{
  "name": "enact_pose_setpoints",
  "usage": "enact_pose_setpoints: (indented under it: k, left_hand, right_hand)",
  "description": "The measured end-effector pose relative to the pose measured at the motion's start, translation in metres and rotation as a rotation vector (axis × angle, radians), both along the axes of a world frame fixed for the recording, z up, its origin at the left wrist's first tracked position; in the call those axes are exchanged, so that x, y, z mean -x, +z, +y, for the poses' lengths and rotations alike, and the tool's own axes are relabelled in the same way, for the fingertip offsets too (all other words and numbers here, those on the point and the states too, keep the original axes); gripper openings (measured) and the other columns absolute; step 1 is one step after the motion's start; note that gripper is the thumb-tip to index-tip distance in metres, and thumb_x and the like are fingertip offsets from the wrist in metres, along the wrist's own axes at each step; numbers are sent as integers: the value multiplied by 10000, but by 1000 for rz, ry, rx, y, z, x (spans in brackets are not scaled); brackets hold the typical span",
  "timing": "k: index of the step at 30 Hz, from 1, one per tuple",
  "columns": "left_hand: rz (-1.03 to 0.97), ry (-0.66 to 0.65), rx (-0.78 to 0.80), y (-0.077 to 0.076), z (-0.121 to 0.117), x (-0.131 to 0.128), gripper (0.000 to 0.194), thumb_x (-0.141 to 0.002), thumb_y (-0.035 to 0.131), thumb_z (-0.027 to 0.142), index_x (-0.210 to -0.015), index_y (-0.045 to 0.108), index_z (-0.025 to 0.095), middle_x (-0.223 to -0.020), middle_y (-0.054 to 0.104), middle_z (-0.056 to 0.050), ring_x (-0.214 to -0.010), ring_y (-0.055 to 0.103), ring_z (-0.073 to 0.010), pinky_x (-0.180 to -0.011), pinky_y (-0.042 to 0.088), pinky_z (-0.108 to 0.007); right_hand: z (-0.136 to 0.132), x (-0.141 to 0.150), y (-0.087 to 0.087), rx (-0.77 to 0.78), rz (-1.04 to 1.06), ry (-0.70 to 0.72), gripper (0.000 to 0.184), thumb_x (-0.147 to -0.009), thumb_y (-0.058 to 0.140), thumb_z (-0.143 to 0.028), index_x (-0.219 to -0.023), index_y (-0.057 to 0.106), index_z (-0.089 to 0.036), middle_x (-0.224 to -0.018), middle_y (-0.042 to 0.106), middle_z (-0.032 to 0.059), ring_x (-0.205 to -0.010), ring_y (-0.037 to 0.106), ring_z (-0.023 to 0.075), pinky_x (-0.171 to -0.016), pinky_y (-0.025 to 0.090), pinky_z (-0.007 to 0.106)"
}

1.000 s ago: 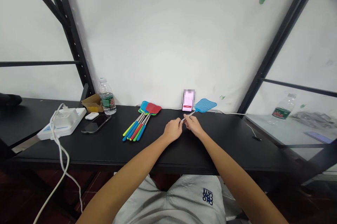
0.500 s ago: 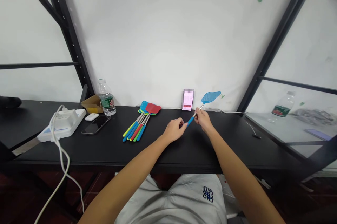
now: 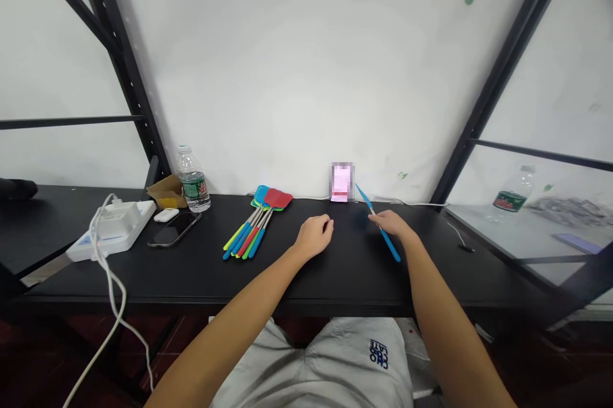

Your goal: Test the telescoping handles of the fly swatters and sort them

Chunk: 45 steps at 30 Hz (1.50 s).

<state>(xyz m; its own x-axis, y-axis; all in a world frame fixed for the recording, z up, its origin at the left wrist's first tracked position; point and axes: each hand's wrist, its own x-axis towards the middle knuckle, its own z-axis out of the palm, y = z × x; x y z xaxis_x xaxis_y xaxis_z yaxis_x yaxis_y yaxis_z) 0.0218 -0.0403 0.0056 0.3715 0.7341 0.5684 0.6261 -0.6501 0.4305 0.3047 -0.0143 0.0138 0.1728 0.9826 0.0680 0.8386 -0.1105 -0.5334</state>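
Observation:
My right hand pinches a blue fly swatter by its metal shaft. The swatter's head is edge-on and points up toward the wall, while its handle slants down to the right, close to the black tabletop. My left hand rests near the middle of the table, fingers curled in and nothing visible in them. To its left lies a fanned pile of fly swatters, with red, blue and green-yellow heads toward the wall and coloured handles toward me.
A lit phone leans on the wall behind my hands. At left are a water bottle, a small cardboard box, a white case, a dark phone and a white power strip with cables. A short cable lies at right.
My left hand has let go of the swatter's handle. My right hand has moved right and turned the swatter, so its handle now points down-right and its head leans left, edge-on.

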Motion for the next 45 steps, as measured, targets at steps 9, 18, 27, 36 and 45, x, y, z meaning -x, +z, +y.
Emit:
enact_pose_setpoints:
  k: [9,18,27,36,45]
  left_hand:
    - [18,11,8,1,0,0,309,-944,400,320,-692,528,196,-662,591,-10,-618,514,-140,-601,276,-265]
    - [39,19,7,-1,2,1,315,-948,397,325,-710,558,197,-678,610,-22,-639,538,-150,-603,278,-268]
    - [65,33,16,-1,1,0,308,-951,397,320,-740,588,202,-708,628,-24,-662,556,-155,-612,297,-270]
    - [27,431,-172,16,22,25,256,-955,374,291,-875,595,188,-854,641,-82,-828,577,-201,-743,369,-301]
    - [305,698,-25,19,57,100,276,-914,388,258,-985,624,132,-1011,635,-168,-1025,573,-302,-862,412,-387]
  right_hand:
    - [-1,-4,-2,171,-217,-38,335,-793,616,-467,-629,659,-178,-662,633,58,-656,611,192,-607,400,269]
    - [-5,-13,1,283,-223,-131,390,-771,666,-534,-686,695,-154,-651,644,95,-648,643,226,-623,458,307]
    - [6,-20,-9,242,-295,-142,338,-790,677,-480,-850,719,-150,-811,699,128,-805,677,246,-687,475,294]
    - [12,-25,-17,190,-362,-160,301,-814,649,-415,-941,700,-147,-893,699,128,-876,679,253,-717,477,305]
    - [-8,-4,2,144,-259,-298,384,-817,586,-469,-985,694,-141,-1023,681,196,-970,663,315,-732,487,357]
